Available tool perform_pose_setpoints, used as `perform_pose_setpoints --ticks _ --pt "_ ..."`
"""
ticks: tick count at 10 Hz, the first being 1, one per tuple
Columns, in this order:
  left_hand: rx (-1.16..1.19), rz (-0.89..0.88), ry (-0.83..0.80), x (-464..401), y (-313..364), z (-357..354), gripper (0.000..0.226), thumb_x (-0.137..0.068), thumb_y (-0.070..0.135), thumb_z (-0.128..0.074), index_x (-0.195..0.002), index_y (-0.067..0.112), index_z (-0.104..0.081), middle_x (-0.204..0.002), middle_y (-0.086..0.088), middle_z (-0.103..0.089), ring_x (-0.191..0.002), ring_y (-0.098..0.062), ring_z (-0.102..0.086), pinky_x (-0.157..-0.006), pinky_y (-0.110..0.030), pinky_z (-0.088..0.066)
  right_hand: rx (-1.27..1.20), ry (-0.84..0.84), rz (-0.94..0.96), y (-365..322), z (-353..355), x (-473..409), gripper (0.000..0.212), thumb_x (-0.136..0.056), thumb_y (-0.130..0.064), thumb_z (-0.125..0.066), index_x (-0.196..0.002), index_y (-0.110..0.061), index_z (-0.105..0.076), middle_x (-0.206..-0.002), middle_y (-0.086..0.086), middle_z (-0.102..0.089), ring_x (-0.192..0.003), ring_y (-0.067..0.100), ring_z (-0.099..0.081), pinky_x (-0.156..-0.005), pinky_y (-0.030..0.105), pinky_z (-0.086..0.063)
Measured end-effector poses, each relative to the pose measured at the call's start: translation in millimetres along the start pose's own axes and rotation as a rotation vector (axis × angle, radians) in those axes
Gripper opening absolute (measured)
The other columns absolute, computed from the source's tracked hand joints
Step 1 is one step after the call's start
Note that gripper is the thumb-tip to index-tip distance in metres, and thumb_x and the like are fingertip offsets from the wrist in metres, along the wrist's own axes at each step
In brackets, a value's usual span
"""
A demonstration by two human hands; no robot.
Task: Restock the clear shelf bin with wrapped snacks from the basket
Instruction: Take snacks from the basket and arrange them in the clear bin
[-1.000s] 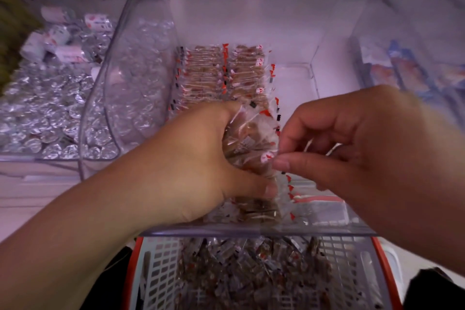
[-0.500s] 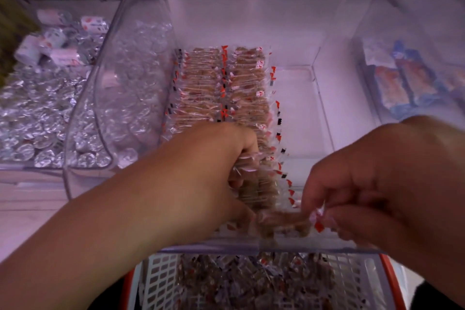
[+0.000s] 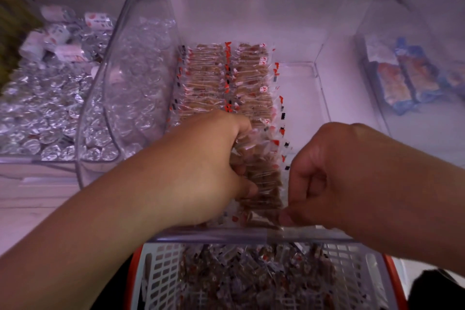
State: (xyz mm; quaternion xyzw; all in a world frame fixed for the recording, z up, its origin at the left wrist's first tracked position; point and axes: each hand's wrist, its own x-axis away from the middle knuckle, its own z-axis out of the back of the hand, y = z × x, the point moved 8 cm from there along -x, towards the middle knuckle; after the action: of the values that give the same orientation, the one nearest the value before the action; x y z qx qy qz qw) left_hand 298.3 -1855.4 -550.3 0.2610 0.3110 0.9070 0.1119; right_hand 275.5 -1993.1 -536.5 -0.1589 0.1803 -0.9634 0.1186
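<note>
Comparing this moment with the views from a second ago, I note that the right hand [image 3: 334, 178] has dropped from the middle of the stack to the near front of the clear shelf bin [image 3: 251, 235], where its thumb and forefinger now pinch the end of a single wrapped snack [image 3: 261, 220] lying flat against the front wall. I judge from this that one more piece is being seated at the head of the right-hand row, so the restock advances by one unit while the right part of the bin floor remains bare. The left hand [image 3: 208, 171] is curled around the leaning stack of snacks [image 3: 259, 173], thumb at the near side and fingers over the far side, bracing the stack upright. Both forearms cross the bin's front lip from below. The two hands sit just beside each other, separated only by the stack. The basket [image 3: 161, 274] sits directly below the lip and holds a loose pile of further snacks.
</note>
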Motion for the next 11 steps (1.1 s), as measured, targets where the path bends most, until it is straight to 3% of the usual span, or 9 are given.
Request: perform_pose_setpoints --ticks 2,4,5,7,8,9,11 --pt "0.018 0.007 0.011 -1 -1 2 0.043 -0.059 0.025 -0.094 -0.084 0.032 -0.06 -0.081 0.01 -0.07 -0.075 -0.012 -0.068 -0.073 -0.038 -0.057 -0.09 -0.194 -0.012 8 -23 -10 0.042 -0.043 -0.077 -0.046 -0.077 -0.059 -0.061 -0.059 -0.036 -0.058 -0.045 -0.011 -0.056 -0.043 0.021 -0.051" --pt "0.009 0.017 -0.029 0 2 -1 0.049 -0.052 0.023 -0.097 -0.084 0.031 -0.06 -0.077 0.01 -0.07 -0.073 -0.011 -0.068 -0.071 -0.037 -0.056 0.015 -0.151 -0.023 12 -28 -17 0.046 -0.034 -0.08 -0.047 -0.075 -0.061 -0.055 -0.066 -0.046 -0.052 -0.041 -0.012 -0.05 -0.037 0.013 -0.033" --pt "-0.042 0.031 -0.06 1 3 -3 0.06 -0.04 0.022 -0.1 -0.08 0.034 -0.057 -0.071 0.011 -0.067 -0.067 -0.009 -0.064 -0.062 -0.029 -0.052 0.043 -0.098 -0.023 12 -27 -17 0.047 -0.033 -0.079 -0.047 -0.074 -0.058 -0.053 -0.067 -0.039 -0.055 -0.037 -0.007 -0.042 -0.04 0.017 -0.031" --pt "-0.076 -0.01 -0.047 5 9 -2 0.066 -0.038 0.023 -0.101 -0.087 0.031 -0.058 -0.083 0.013 -0.068 -0.078 -0.008 -0.065 -0.069 -0.026 -0.052 -0.096 -0.043 -0.025 -7 0 -10 0.06 -0.028 -0.076 -0.056 -0.085 -0.057 -0.054 -0.07 -0.029 -0.061 -0.051 -0.007 -0.055 -0.048 0.015 -0.038" --pt "0.044 -0.008 0.007 5 9 8 0.061 -0.046 0.022 -0.1 -0.096 0.024 -0.065 -0.09 0.009 -0.074 -0.086 -0.014 -0.07 -0.084 -0.036 -0.056 -0.245 0.088 0.031 -14 28 -4 0.048 -0.056 -0.051 -0.085 -0.095 -0.044 -0.057 -0.08 -0.019 -0.065 -0.064 -0.008 -0.062 -0.055 0.019 -0.05" --pt "0.073 -0.024 0.151 5 12 25 0.054 -0.054 0.023 -0.097 -0.098 0.024 -0.066 -0.09 0.008 -0.074 -0.084 -0.014 -0.07 -0.084 -0.037 -0.056 -0.364 0.248 0.161 -25 51 0 0.043 -0.074 -0.031 -0.08 -0.113 -0.04 -0.064 -0.093 -0.014 -0.068 -0.072 0.002 -0.068 -0.072 0.035 -0.059" --pt "-0.135 -0.133 0.254 4 31 31 0.064 -0.066 0.022 -0.089 -0.113 0.024 -0.047 -0.1 0.004 -0.06 -0.088 -0.017 -0.06 -0.069 -0.032 -0.047 -0.138 0.431 0.313 -43 73 8 0.031 -0.078 -0.032 -0.08 -0.107 -0.029 -0.071 -0.1 -0.012 -0.068 -0.085 0.007 -0.063 -0.077 0.032 -0.053"
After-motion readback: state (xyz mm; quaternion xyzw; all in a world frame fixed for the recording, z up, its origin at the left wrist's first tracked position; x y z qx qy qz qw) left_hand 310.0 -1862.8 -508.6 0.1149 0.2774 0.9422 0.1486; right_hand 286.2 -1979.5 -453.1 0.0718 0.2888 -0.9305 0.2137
